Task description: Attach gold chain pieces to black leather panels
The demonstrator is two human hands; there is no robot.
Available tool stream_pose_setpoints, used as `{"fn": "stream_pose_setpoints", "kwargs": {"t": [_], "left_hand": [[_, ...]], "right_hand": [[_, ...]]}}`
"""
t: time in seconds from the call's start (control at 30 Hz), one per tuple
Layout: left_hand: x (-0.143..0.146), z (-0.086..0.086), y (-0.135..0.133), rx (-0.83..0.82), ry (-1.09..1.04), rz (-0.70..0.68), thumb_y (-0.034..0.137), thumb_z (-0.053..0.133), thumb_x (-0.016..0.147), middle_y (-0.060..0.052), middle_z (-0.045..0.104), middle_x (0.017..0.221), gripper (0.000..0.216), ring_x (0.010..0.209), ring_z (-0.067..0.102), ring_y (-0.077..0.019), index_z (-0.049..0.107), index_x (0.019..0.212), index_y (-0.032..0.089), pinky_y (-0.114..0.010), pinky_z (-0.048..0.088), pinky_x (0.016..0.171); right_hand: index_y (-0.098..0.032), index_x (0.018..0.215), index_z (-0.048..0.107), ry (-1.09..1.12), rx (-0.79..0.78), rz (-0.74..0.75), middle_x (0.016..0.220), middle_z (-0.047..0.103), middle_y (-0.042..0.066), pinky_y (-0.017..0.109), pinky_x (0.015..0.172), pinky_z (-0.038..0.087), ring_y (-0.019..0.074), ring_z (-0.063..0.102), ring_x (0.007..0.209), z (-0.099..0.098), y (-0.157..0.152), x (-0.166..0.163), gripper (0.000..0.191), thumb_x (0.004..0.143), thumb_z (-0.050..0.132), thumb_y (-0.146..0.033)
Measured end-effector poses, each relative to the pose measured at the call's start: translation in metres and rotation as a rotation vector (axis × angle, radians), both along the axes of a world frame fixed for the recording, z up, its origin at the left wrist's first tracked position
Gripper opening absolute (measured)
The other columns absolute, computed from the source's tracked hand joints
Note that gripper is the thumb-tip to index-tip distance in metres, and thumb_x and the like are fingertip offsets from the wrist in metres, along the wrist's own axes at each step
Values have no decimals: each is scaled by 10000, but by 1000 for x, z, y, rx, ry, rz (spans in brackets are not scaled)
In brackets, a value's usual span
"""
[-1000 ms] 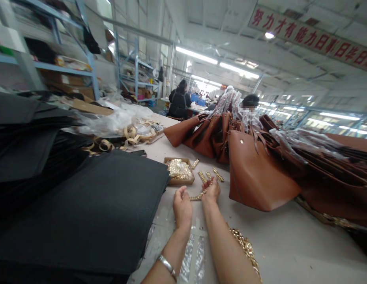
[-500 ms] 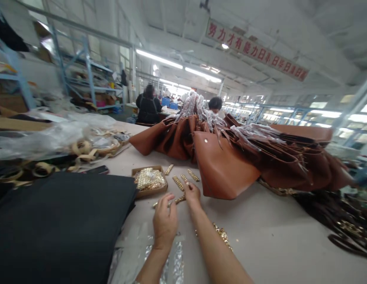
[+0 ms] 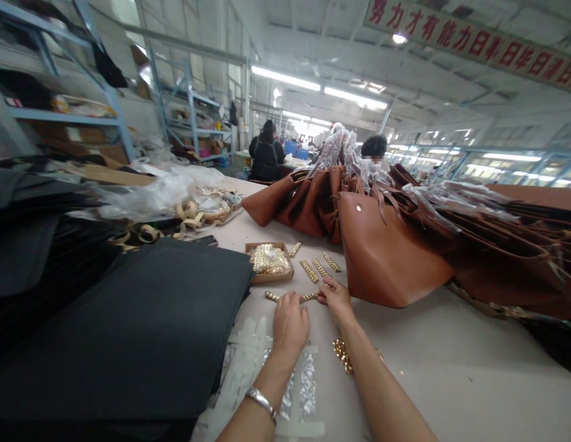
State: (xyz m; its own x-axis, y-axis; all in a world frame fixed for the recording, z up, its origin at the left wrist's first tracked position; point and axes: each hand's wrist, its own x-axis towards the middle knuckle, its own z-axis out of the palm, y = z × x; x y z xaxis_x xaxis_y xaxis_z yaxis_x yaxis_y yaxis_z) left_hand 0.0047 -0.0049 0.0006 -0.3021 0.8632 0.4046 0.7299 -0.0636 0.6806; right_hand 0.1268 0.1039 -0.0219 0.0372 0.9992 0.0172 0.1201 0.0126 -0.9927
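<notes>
Both hands pinching gold chain on pale worktable; factory hall, shelving left.

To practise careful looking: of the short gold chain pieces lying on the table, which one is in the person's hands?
The chain piece nearest the viewer, lying crosswise between left hand and right hand; the other pieces lie untouched beyond.

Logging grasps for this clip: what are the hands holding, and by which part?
Both hands grip one gold chain lying on the table: left hand near its middle, right hand at its right end.

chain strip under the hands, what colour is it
Gold, seen in the head view: the chain strip lies on the table under both hands' fingertips.
</notes>
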Motion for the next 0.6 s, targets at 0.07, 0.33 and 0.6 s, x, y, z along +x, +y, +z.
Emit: {"fn": "stream_pose_setpoints", "kwargs": {"t": [0.07, 0.33, 0.6], "left_hand": [[-1, 2, -1, -35, 59, 27, 75, 637, 822, -130, 587, 1163, 207, 1155, 523, -277, 629, 1029, 82, -498, 425, 1026], [1, 3, -3, -38, 187, -51, 53, 548, 880, -101, 594, 1207, 227, 1206, 509, -250, 627, 1084, 113, -472, 400, 1069], [-4, -7, 3, -66, 225, 18, 37, 472, 917, -141, 534, 1341, 362, 1290, 468, -250, 542, 1267, 91, -460, 372, 1109]], "right_hand": [[-97, 1101, 642, -64, -15, 51, 958, 708, 79, 322, 739, 594, 149, 687, 776, 3, -5, 5, 252, 863, 626, -179], [-160, 1109, 709, -468, 157, 183, 1073, 723, 77, 364, 974, 484, 214, 663, 994, 22, -23, 25, 349, 769, 628, -163], [-237, 1199, 678, -848, 409, 428, 1169, 678, 82, 394, 999, 355, 271, 530, 1133, 40, -39, 8, 377, 830, 669, -317]]}}
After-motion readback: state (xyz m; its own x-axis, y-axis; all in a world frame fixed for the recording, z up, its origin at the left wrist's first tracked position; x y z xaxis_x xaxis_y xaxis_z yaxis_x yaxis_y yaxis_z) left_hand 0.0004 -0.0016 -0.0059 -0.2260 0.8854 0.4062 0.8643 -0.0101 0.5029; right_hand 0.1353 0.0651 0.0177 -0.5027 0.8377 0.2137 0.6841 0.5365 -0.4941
